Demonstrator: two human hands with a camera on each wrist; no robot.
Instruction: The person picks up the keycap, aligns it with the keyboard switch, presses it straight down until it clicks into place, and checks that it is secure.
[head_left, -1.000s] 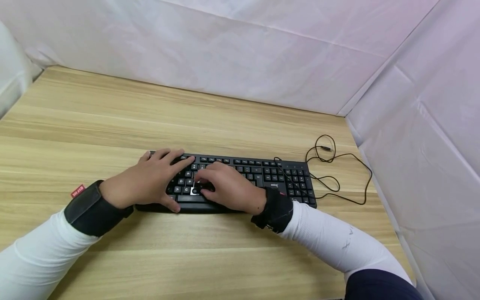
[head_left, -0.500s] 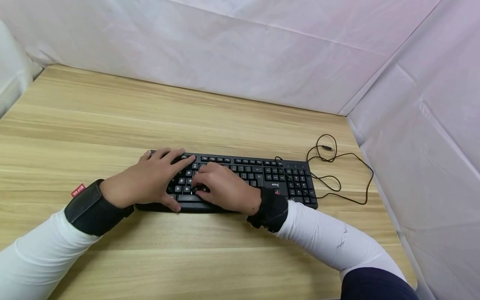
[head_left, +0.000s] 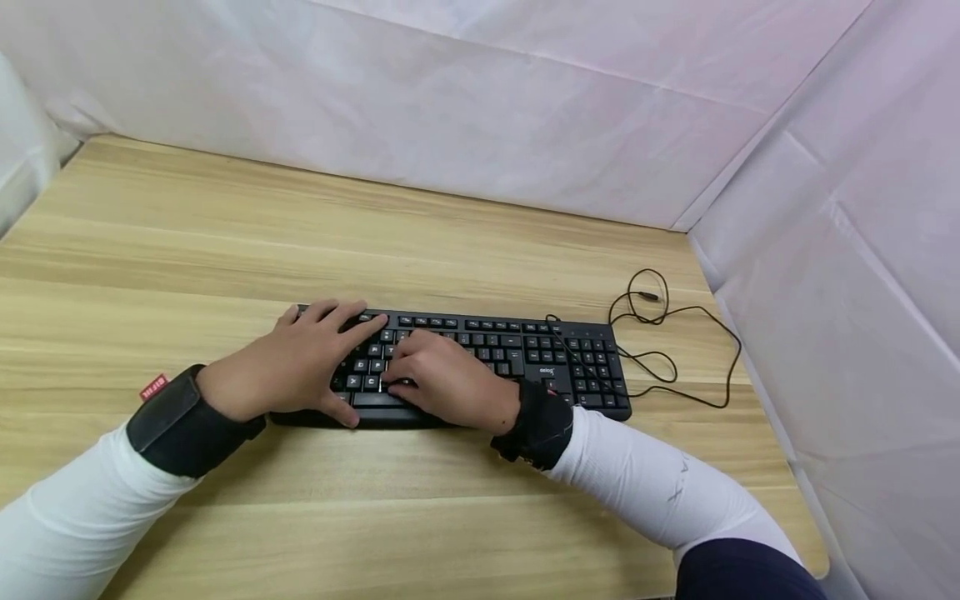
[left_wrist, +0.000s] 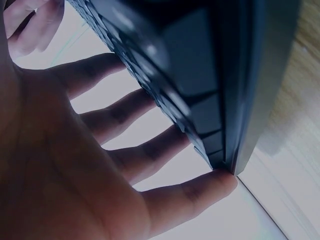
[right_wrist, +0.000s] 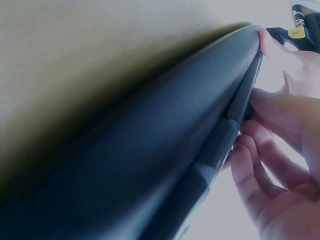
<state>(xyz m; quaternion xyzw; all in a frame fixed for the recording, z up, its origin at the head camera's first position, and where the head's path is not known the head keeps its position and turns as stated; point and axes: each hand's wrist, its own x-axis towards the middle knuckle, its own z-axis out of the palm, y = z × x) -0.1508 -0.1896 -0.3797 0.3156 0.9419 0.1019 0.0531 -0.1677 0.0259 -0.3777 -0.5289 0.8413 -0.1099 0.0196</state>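
A black keyboard [head_left: 540, 350] lies on the wooden table. My left hand [head_left: 303, 358] spreads over its left end, fingers apart and fingertips on the back rows, thumb at the front edge. In the left wrist view, the fingers [left_wrist: 145, 155] reach straight to the keyboard's side. My right hand [head_left: 450, 379] is bent over the letter keys just left of the middle, thumb and fingers curled together. Between thumb and index finger, the right wrist view shows a small dark keycap [right_wrist: 248, 112] at the key row; the other fingers [right_wrist: 257, 175] curl beneath. The hand covers the keys under it.
The keyboard's thin black cable [head_left: 701, 310] loops on the table to the right, its plug [head_left: 647, 296] near the top loop. A white cloth wall [head_left: 487, 100] stands behind the table, another cloth wall [head_left: 862, 292] at the right.
My right hand has shifted slightly left over the keys, its fingers drawn closer to the thumb. My left hand holds its place on the keyboard.
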